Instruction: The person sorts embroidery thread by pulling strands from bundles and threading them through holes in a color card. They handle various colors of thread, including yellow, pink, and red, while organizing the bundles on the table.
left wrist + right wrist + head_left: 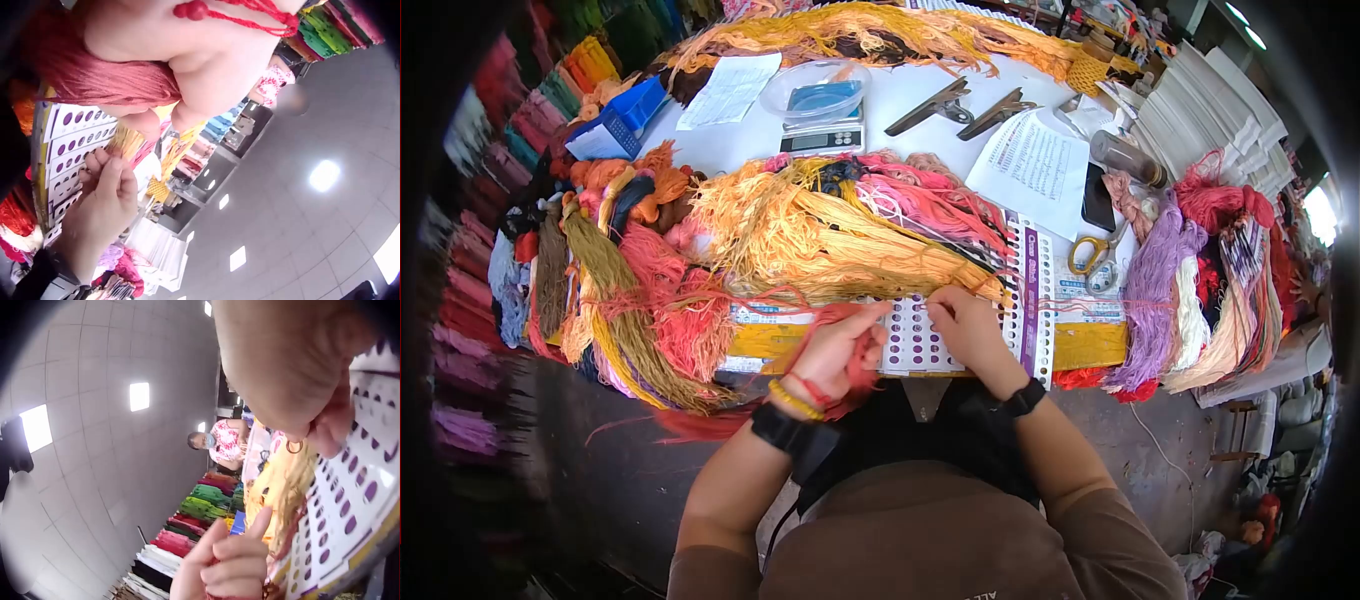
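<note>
My left hand [835,355] grips a thick hank of rose-red thread [119,84], whose loose tail hangs past the wrist at the table's front edge. Just to its right, my right hand [970,325] has its fingers curled, thumb pressed to the fingertips in a pinch. Thin red strands [1090,302] run out to the right at the height of that pinch; the part between the fingertips is hidden. Beneath both hands lies a white card with rows of purple-looking holes [915,335]. A large peach-yellow thread bundle [830,240] spreads right behind them.
Thread hanks in pink, olive [620,290] and lilac [1155,290] drape over the table edges. Scissors [1090,255], a phone [1098,195], paper sheets [1030,165], two large clips [935,105] and a scale [825,135] bearing a plastic bowl [775,95] sit farther back. Another person [225,440] stands beyond the table.
</note>
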The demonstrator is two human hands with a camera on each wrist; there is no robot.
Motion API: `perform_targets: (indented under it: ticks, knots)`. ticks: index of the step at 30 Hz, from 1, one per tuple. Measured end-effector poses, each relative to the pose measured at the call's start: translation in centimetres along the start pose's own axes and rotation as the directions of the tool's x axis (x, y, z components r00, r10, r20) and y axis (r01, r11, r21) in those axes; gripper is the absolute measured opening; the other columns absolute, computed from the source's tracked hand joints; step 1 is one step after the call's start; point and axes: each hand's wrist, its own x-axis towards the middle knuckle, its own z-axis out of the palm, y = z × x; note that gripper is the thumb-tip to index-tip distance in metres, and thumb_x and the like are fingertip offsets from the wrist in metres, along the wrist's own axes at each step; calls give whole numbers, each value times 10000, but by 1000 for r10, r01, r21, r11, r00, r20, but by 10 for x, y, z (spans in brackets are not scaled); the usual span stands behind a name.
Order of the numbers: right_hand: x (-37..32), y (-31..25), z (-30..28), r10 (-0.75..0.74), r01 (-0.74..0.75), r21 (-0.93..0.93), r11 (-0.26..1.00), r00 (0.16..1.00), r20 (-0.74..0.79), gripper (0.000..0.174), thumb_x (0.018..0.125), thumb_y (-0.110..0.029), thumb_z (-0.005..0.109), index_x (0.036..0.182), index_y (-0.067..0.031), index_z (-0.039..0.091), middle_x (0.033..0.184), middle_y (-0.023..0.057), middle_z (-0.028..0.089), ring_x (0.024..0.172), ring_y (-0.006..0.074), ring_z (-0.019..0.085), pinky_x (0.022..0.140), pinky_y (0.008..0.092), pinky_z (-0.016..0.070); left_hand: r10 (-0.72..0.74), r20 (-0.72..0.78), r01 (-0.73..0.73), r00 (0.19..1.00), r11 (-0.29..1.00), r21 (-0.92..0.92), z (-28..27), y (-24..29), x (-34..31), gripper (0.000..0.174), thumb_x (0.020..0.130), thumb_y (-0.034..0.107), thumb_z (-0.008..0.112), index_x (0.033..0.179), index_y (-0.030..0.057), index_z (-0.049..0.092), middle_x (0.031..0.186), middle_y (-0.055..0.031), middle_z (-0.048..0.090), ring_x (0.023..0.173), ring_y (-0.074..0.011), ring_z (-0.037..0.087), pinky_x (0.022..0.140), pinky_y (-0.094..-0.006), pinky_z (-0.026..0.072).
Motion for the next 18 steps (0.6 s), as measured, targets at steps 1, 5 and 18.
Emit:
perform_targets:
  ticks: [1,5,18]
  knots:
    - [-1,2,5,-83,75,-134,988,995,-60,99,800,-107,542,819,-17,579,727,138,594,674,280,597,601,347,468,-40,19,40,999,999,-11,2,-6,10,224,889,237,497,998,52,562,608,19,481,471,-74,405,418,-190,290]
    - [-2,1,10,-177,152,-201,968,978,-114,93,790,-112,548,794,-22,572,766,136,583,709,313,577,610,384,460,-94,-27,94,995,995,14,7,-13,26,209,875,234,519,921,36,569,599,-5,519,468,-93,450,425,-203,338]
    - [-2,5,14,-248,201,-282,938,958,-142,81,795,-140,539,814,-64,558,767,109,563,676,307,566,579,389,455,126,-72,-72,989,858,509,22,-18,46,226,820,195,541,987,47,575,744,-13,578,610,-72,513,505,-200,365]
